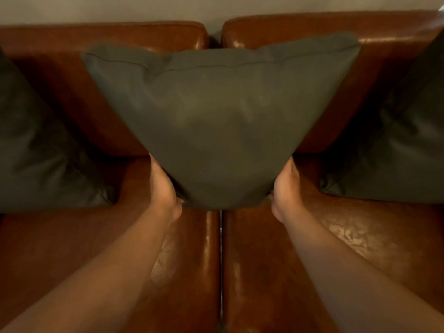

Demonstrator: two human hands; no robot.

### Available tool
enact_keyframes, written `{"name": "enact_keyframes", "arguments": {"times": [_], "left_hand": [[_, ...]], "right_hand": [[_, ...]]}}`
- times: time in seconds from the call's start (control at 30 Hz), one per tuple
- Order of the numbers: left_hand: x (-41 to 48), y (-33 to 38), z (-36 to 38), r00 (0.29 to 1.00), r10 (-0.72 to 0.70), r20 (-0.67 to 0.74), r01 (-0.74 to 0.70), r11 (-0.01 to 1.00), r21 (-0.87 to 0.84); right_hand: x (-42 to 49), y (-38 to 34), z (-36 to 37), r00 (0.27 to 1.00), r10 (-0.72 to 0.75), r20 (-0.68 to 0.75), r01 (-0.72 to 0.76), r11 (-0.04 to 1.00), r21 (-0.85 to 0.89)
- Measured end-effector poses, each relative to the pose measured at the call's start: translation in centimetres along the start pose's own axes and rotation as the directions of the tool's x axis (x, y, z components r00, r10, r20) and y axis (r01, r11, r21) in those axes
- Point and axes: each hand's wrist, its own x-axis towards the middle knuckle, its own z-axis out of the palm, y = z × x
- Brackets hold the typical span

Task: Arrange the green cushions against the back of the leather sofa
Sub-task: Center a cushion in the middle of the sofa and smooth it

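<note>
Two bare forearms come in from the near edge and reach toward the far side. They end at the lower part of the middle cushion (221,121). The left hand (162,186) is closed on its lower left corner, with the fingers behind the fabric and the thumb side at the front. The right hand (286,188) grips the lower right corner in the same way. The fingertips are hidden behind the cloth.

This cushion is dull green, of soft matte fabric with light creases, and a seam runs along its top edge. It stands upright over the gap between the two seat pads, with its top edge against the back of the sofa (360,236). In this wide view it looks broad at the top and narrow at the bottom.

The sofa is brown leather, smooth and shiny, with wrinkled patches on the seats where the light reflects. Its back has two rounded pads with a dark slit between them, and a plain pale wall is behind.

A left cushion (40,152), darker green and creased, leans against the back at the left edge. A right cushion (396,152) leans there at the right edge. Both are well apart from the middle one.
</note>
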Motion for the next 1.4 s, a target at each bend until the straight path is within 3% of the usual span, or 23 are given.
{"name": "enact_keyframes", "arguments": {"times": [0.3,0.4,0.47,0.53,0.6,0.67,0.77,0.97,1.1,1.2,1.3,1.4], "left_hand": [[0.7,1.6,-0.3,0.994,-0.001,0.108,-0.004,0.999,0.042],[-0.5,-0.2,-0.4,0.995,-0.029,0.095,0.036,0.997,-0.073],[-1.9,-1.4,0.6,0.991,-0.130,0.030,0.133,0.977,-0.166],[-3.2,-1.8,2.5,0.977,-0.213,0.025,0.211,0.934,-0.288],[-3.1,-1.3,4.7,0.971,-0.219,0.093,0.238,0.877,-0.417],[-2.1,0.4,5.8,0.972,-0.226,0.062,0.228,0.850,-0.474],[0.0,1.2,5.8,0.964,-0.267,-0.002,0.239,0.868,-0.436],[-2.4,1.4,6.0,0.964,-0.257,0.066,0.261,0.876,-0.405],[-3.6,1.0,4.9,0.965,-0.246,0.092,0.262,0.921,-0.287],[-3.5,0.3,2.4,0.985,-0.170,0.009,0.170,0.979,-0.112],[-2.4,-0.3,-0.6,0.988,0.114,-0.102,-0.103,0.988,0.115],[-0.6,0.1,-2.5,0.922,0.386,0.027,-0.379,0.886,0.266]], "right_hand": [[1.8,-1.6,-1.2,0.983,0.171,0.065,-0.174,0.983,0.050],[0.9,-0.2,-1.2,0.970,0.243,0.004,-0.240,0.953,0.184],[-0.4,0.3,-0.2,0.941,0.333,-0.061,-0.303,0.910,0.283],[-1.4,0.5,1.4,0.910,0.415,-0.006,-0.377,0.831,0.409],[-1.8,-0.6,3.1,0.899,0.424,0.109,-0.417,0.753,0.509],[-1.0,-1.9,4.2,0.898,0.417,0.144,-0.422,0.718,0.554],[0.2,-2.9,4.8,0.897,0.427,0.115,-0.420,0.741,0.525],[-0.9,-2.9,4.3,0.901,0.425,0.089,-0.413,0.777,0.474],[-2.2,-3.2,2.8,0.898,0.429,0.093,-0.427,0.803,0.416],[-2.8,-2.6,1.2,0.918,0.396,0.033,-0.385,0.866,0.321],[-2.9,-1.9,-0.1,0.963,0.251,-0.095,-0.239,0.963,0.122],[-2.4,-1.6,-1.3,0.992,-0.047,-0.117,0.035,0.994,-0.107]]}}
